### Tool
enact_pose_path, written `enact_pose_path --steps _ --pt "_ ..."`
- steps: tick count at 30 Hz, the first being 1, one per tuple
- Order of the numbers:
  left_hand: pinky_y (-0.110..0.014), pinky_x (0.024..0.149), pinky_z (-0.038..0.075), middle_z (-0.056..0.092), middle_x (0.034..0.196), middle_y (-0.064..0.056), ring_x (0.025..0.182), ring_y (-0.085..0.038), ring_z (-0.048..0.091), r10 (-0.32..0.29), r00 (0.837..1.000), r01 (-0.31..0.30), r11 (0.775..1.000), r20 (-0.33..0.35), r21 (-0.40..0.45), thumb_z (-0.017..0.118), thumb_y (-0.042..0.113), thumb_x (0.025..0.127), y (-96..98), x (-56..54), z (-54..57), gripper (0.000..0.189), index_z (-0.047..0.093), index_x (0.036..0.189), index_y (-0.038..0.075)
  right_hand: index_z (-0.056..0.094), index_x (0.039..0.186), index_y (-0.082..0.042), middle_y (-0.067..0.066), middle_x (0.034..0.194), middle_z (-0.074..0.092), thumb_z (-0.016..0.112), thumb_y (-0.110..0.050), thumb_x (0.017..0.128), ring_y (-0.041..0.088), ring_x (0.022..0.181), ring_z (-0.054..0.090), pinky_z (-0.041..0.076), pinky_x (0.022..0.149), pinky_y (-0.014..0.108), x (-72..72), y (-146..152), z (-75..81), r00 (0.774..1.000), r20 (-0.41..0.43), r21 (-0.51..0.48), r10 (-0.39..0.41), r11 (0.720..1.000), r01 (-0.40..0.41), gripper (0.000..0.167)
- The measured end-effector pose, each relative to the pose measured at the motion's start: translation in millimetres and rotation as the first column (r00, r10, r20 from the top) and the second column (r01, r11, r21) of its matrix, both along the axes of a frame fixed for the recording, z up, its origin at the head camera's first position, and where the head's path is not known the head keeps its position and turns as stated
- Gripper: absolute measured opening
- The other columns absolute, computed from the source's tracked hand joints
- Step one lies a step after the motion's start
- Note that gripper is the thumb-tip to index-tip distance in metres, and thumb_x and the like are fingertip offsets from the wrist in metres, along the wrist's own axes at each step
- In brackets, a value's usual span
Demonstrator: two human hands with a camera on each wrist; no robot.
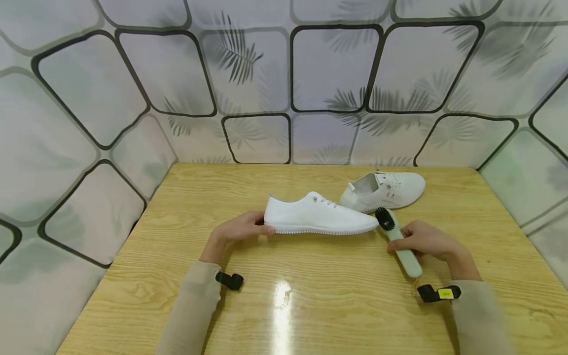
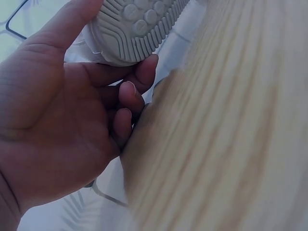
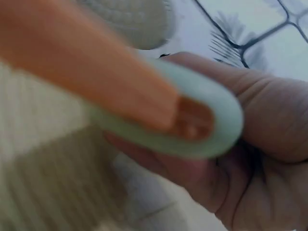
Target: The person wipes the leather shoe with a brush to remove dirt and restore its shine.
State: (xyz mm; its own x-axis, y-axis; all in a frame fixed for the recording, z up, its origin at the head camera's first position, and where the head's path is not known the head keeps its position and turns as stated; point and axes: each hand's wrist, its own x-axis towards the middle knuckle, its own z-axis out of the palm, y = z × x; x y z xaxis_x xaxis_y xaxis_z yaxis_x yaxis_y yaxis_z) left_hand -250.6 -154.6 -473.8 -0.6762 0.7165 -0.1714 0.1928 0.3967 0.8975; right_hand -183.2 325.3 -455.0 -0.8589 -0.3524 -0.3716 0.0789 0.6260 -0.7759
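Note:
My left hand (image 1: 241,228) grips a white lace-up shoe (image 1: 306,215) by its heel, thumb on the near side. The shoe's toe points right, and its ridged sole (image 2: 139,29) shows in the left wrist view, tilted off the wooden surface. My right hand (image 1: 428,240) holds a pale green brush (image 1: 404,251) by its handle. Dark bristles (image 1: 385,219) at the brush's head face up beside the shoe's toe. From the handle's end an orange strap (image 3: 96,72) hangs, crossing the right wrist view up close.
A second white shoe (image 1: 381,191) lies behind the first, toe to the right, partly overlapped by it in the head view. Both rest over a wooden table (image 1: 213,325). Patterned cloth walls (image 1: 253,88) stand at the back and both sides.

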Motion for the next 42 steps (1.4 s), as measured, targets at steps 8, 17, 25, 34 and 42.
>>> enact_pose_path --steps 8,17,25,34,42 --pt "-0.034 0.091 0.045 0.065 0.114 -0.006 0.1 -0.017 0.057 0.025 0.999 -0.026 0.999 -0.02 -0.037 0.065 0.04 0.096 -0.6 -0.9 -0.5 0.046 0.062 0.123 0.004 0.064 0.11 0.003 0.01 0.087 0.073 0.054 -0.012 0.103 0.016 0.07 0.07 0.058 0.061 0.032 1.6 11.8 16.1 0.992 -0.012 -0.39 -0.128 0.914 0.113 0.02" --pt "-0.03 0.063 0.052 0.071 0.093 -0.007 0.074 -0.016 0.059 0.085 0.996 -0.086 0.996 0.011 0.035 0.07 0.028 0.092 0.8 -0.9 -5.4 0.031 0.07 0.105 0.0 0.053 0.123 -0.01 -0.004 0.073 0.046 0.038 -0.024 0.11 0.009 0.048 0.035 0.023 0.042 0.033 5.7 -40.2 44.8 0.986 -0.132 -0.651 -0.098 0.759 -0.012 0.025" --pt "-0.036 0.072 0.057 0.07 0.094 -0.012 0.08 -0.02 0.065 0.068 0.996 -0.073 0.992 0.056 0.098 0.068 0.022 0.095 2.6 1.4 -5.3 0.029 0.067 0.108 -0.004 0.029 0.148 -0.018 0.006 0.085 0.044 0.025 -0.033 0.111 0.012 0.049 0.031 0.024 0.04 0.032 20.3 -94.3 67.2 0.976 -0.195 -0.588 -0.095 0.808 -0.039 0.04" --pt "-0.034 0.073 0.056 0.069 0.096 -0.011 0.079 -0.02 0.064 0.113 0.991 -0.116 0.993 0.078 0.037 0.066 0.025 0.092 8.6 2.6 -2.2 0.031 0.065 0.108 -0.001 0.029 0.157 -0.018 0.017 0.111 0.058 0.038 -0.032 0.109 0.023 0.083 0.054 0.046 0.069 0.039 29.3 -164.2 45.0 0.814 -0.58 -0.019 -0.035 0.999 0.029 0.051" --pt "-0.034 0.072 0.057 0.065 0.094 -0.015 0.078 -0.021 0.062 0.135 0.987 -0.141 0.988 0.089 0.06 0.062 0.021 0.094 12.4 4.4 -1.2 0.029 0.063 0.111 -0.002 0.036 0.154 -0.016 0.01 0.094 0.053 0.051 -0.029 0.105 0.014 0.055 0.041 0.038 0.05 0.028 25.1 -217.5 32.9 0.706 -0.697 0.189 0.124 0.982 0.014 0.053"
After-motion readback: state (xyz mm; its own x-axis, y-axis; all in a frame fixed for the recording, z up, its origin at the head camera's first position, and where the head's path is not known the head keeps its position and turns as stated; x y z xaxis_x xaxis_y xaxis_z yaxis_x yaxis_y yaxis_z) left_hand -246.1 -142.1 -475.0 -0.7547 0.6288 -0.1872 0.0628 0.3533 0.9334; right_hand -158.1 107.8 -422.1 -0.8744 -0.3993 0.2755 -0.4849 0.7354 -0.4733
